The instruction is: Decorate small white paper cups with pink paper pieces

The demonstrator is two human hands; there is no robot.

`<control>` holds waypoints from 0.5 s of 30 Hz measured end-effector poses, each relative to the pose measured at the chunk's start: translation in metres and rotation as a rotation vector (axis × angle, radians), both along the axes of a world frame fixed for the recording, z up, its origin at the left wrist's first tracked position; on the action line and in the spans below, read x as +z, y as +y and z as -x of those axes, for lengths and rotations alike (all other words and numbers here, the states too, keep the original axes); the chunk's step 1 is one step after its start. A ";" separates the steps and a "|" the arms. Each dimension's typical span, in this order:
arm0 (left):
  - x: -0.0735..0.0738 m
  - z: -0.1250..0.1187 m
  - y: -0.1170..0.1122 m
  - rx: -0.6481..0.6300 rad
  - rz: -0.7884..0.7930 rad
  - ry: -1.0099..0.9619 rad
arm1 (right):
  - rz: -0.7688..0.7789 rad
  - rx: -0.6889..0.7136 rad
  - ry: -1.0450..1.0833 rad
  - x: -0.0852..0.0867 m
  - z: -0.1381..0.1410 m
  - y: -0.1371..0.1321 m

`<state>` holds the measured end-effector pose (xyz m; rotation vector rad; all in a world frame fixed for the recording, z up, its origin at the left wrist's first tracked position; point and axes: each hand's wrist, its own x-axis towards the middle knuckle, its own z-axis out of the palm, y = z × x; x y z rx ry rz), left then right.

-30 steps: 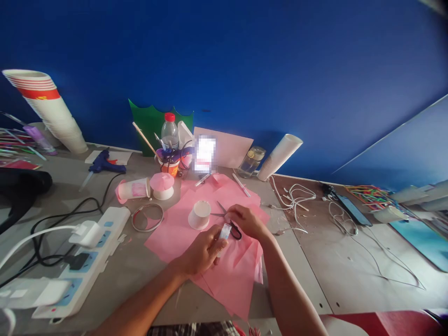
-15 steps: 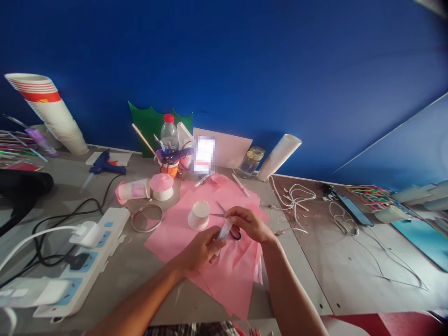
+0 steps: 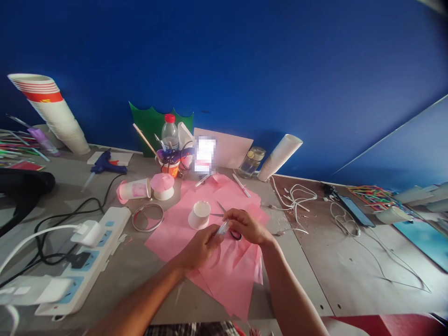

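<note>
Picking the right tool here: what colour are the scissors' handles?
Black: the scissors' handles, in the head view, by the right hand.

The head camera looks forward and down at both hands (image 3: 199, 248).

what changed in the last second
The small clear plastic piece held between the left hand and right hand has tipped from steep to flatter, its upper end leaning toward the right hand. Neither hand let go. The black-handled scissors, upturned paper cup and pink paper stayed as they were.
</note>
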<state>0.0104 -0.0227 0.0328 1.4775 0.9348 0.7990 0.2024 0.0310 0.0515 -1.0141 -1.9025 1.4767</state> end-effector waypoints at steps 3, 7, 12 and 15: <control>0.000 0.000 0.000 0.012 -0.001 0.007 | 0.025 -0.004 -0.012 0.001 0.003 -0.001; 0.000 0.001 0.001 0.017 -0.001 0.025 | 0.050 0.031 -0.025 0.004 0.004 -0.001; -0.001 -0.001 0.002 0.024 0.072 -0.060 | 0.036 0.030 -0.069 0.009 0.013 -0.004; -0.001 -0.002 0.002 0.020 0.131 -0.080 | 0.014 -0.034 -0.054 0.010 0.020 -0.006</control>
